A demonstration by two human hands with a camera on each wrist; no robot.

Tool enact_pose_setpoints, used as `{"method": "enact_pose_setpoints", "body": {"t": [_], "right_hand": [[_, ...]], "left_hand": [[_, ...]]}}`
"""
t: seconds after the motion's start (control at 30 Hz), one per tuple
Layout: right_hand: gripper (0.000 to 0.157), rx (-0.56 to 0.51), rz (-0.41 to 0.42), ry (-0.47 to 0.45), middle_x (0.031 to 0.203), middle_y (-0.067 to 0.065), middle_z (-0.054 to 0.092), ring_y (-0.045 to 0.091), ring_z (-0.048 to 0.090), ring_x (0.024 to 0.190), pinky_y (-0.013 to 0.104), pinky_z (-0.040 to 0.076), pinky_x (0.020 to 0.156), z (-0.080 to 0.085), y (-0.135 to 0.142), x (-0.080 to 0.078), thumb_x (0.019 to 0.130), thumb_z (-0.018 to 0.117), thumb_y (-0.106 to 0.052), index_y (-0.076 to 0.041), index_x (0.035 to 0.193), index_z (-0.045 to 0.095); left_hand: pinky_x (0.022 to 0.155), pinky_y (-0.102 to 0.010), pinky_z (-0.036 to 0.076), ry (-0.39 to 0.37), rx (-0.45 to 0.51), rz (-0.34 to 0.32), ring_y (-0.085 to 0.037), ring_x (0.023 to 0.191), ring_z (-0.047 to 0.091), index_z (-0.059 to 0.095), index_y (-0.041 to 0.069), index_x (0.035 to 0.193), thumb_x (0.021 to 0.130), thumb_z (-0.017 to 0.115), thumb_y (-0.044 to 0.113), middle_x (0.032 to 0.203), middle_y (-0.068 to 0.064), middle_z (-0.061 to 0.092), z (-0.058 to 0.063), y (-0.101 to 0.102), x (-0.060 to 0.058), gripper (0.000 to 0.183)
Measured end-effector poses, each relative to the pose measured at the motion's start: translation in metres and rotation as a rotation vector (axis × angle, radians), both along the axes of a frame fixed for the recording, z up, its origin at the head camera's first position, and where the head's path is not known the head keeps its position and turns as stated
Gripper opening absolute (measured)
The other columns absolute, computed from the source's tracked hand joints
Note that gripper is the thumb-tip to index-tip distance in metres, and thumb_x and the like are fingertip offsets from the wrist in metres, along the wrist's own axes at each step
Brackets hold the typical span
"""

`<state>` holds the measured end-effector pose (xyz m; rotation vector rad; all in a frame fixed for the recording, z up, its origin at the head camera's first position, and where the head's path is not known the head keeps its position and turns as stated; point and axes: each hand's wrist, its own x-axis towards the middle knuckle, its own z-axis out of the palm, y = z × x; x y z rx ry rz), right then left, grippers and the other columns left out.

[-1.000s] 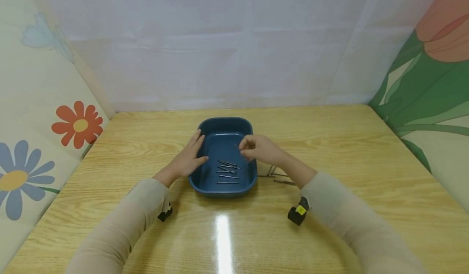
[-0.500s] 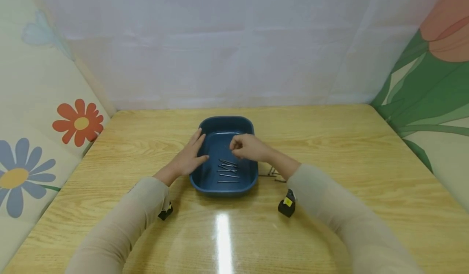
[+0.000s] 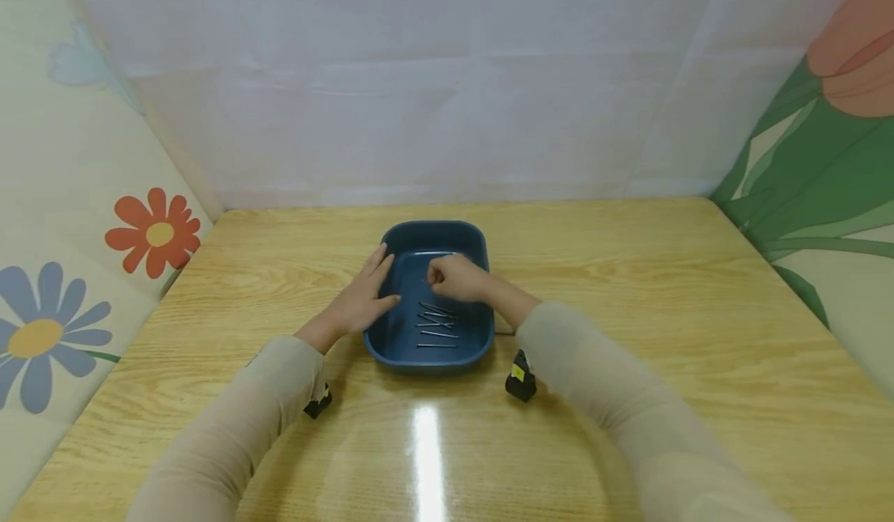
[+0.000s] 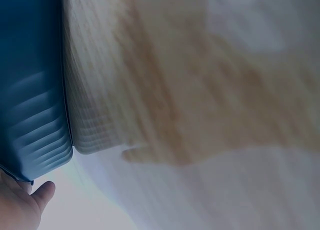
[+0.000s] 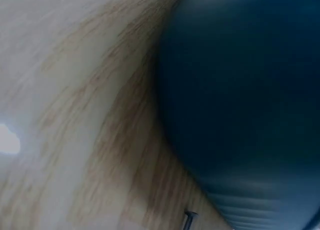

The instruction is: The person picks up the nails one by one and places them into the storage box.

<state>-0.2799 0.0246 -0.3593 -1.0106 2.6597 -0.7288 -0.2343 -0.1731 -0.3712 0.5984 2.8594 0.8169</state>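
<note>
A deep blue tray stands on the wooden table. Inside it, toward the near end, several dark metal nails lie roughly side by side, some crossing. My left hand rests on the tray's left rim with fingers extended; in the left wrist view part of that hand shows beside the blue wall. Over the tray's middle, my right hand pinches a thin nail, faintly visible at its fingertips. Right of the tray, one nail pokes out from under the right forearm; the right wrist view shows a nail's head.
The light wooden table extends on both sides of the tray. A white cloth hangs behind it, and flower-patterned panels flank it. A bright light reflection lies on the near tabletop.
My right hand has moved left, from the tray's right side to over its middle. Its forearm now covers most of the nails on the table. The left hand keeps its place on the rim.
</note>
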Motion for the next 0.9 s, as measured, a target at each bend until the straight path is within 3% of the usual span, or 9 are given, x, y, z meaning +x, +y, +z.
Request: {"method": "enact_pose_setpoints", "body": {"t": [0.3,0.9], "right_hand": [[0.005,0.104,0.043,0.029,0.074,0.002,0.056,0.013,0.05,0.068,0.024,0.042,0.061,-0.01,-0.008,-0.002,0.079,0.056,-0.004,-0.003,0.08,0.06],[0.007,0.268,0.042,0.05,0.073,0.001,0.057,0.013,0.052,0.067,0.024,0.043,0.061,-0.01,-0.012,0.002,0.079,0.056,-0.005,-0.006,0.079,0.063]], "left_hand": [[0.1,-0.045,0.013,0.001,0.007,0.002,-0.025,0.129,-0.003,0.009,0.001,0.138,0.087,0.048,0.023,0.143,-0.008,-0.008,0.0,0.0,0.0,0.067],[0.1,-0.045,0.013,-0.001,0.0,-0.001,-0.024,0.129,-0.002,0.008,0.002,0.138,0.088,0.047,0.024,0.143,-0.008,-0.009,0.0,0.0,0.0,0.067]]}}
